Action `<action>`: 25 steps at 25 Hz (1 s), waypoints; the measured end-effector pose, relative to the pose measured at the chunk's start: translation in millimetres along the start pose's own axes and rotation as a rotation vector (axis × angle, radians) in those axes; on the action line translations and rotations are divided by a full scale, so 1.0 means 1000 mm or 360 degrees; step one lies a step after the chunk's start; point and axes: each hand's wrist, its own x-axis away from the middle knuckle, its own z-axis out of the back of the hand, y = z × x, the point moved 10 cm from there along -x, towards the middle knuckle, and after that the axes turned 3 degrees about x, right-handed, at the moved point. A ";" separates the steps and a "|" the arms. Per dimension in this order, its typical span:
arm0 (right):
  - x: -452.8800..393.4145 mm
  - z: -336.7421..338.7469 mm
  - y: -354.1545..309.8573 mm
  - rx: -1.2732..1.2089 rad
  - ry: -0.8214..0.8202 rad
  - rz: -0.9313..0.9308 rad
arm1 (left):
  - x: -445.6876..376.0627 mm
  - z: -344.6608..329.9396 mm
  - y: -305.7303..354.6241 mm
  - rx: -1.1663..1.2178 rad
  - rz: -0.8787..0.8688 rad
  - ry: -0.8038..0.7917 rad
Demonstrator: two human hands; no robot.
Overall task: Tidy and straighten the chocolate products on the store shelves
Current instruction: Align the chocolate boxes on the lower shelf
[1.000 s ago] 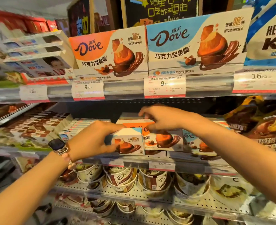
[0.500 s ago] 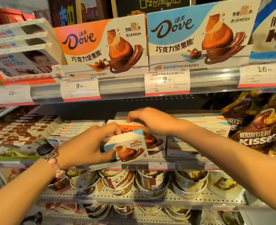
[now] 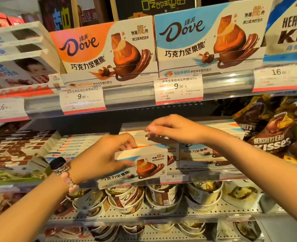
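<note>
- Left hand: fingers and thumb curled round a flat rectangular Dove box, glossy white-and-blue card with a printed chocolate piece; the box sits tilted at the front edge of the middle shelf.
- Right hand: fingertips pinching the top edges of the stacked boxes just behind the held one.
- More flat Dove cartons stand to the right, faces forward.
- Crinkled foil-look Hershey's Kisses bags fill the shelf's right end.
- Round paper Dove cups sit on the perforated metal shelf below.
- Smartwatch and bead bracelet on the left wrist.
</note>
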 end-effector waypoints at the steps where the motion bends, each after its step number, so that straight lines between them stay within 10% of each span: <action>1: 0.007 -0.004 -0.006 -0.0023 -0.0090 -0.0027 | -0.005 -0.001 0.000 0.0043 0.0033 0.0011; 8: 0.032 0.019 -0.012 0.0639 -0.0153 -0.0011 | -0.051 -0.013 0.028 0.0209 -0.0034 0.0079; 25: 0.125 0.089 0.085 0.0509 0.0337 -0.0498 | -0.080 -0.059 -0.018 -0.0154 0.0121 -0.0150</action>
